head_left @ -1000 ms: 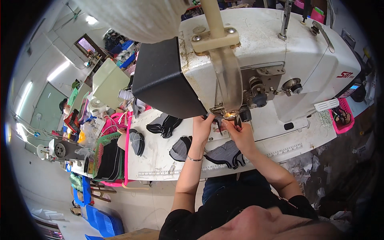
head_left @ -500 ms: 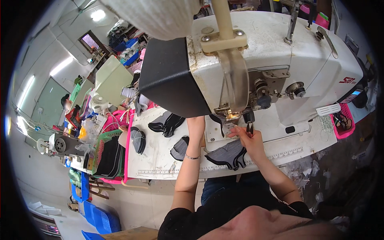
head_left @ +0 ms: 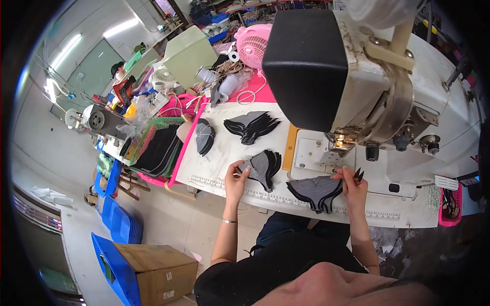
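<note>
On the white table (head_left: 214,168), near its front edge, the left hand (head_left: 236,178) pinches the edge of a fanned stack of grey and black fabric pieces (head_left: 264,166), fingers closed on it. To the right, the right hand (head_left: 352,183) holds small black snips (head_left: 358,175) between closed fingers and rests on the edge of a second grey stack (head_left: 316,189), which lies just in front of the sewing machine (head_left: 367,86). 2 more black stacks (head_left: 252,126) lie farther back on the table. Beside its left edge sits a pink tray (head_left: 158,150) of black pieces.
</note>
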`<state>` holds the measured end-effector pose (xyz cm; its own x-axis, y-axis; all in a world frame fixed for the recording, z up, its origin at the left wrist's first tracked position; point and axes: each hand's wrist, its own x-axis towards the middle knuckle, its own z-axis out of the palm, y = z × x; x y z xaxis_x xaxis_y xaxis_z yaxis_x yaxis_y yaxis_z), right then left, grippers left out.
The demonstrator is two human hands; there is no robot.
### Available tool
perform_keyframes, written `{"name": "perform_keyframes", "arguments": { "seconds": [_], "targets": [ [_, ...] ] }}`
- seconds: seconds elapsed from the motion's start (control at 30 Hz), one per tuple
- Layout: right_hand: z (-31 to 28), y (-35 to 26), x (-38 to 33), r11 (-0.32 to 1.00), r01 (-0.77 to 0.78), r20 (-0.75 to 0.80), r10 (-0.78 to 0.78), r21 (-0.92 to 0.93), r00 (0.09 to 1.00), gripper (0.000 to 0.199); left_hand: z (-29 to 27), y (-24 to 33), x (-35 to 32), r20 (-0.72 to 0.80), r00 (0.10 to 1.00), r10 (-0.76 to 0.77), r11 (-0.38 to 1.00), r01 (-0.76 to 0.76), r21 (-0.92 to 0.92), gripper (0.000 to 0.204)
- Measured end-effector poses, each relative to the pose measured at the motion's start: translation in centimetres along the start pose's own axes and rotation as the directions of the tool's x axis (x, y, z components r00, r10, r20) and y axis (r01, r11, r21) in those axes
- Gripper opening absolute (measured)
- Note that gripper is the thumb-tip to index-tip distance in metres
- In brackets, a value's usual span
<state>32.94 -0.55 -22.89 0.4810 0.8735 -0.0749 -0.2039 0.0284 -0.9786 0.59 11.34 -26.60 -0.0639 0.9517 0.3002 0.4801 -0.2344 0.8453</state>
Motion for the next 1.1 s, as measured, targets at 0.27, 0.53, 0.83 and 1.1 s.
{"name": "perform_keyframes", "arguments": {
  "seconds": [0.27, 0.53, 0.83, 1.1],
  "targets": [
    [0.8, -0.4, -0.6, 0.996, 0.047, 0.070, -0.042, -0.070, 0.997, 0.023, 5.2, 8.8, -2.3, 0.381, 0.826, 0.415, 0.897, -0.441, -0.019, 0.043],
    [-0.7, 1.2, -1.8, 0.977, 0.087, 0.087, -0.071, -0.197, 0.994, 0.025, 10.2, 7.3, -4.9, 0.557, 0.705, 0.439, 0.816, -0.573, 0.082, 0.056],
    [0.2, -0.4, -3.0, 0.671, 0.358, 0.267, -0.240, -0.650, 0.933, 0.021, 9.5, 9.6, -3.2, 0.732, 0.676, 0.090, 0.929, 0.207, -0.306, 0.028],
    [-0.3, -2.5, -3.6, 0.940, 0.201, 0.280, -0.122, -0.276, 0.952, 0.017, 9.1, 13.1, -1.4, 0.573, 0.590, 0.569, 0.775, -0.152, -0.614, 0.019]
  ]
}}
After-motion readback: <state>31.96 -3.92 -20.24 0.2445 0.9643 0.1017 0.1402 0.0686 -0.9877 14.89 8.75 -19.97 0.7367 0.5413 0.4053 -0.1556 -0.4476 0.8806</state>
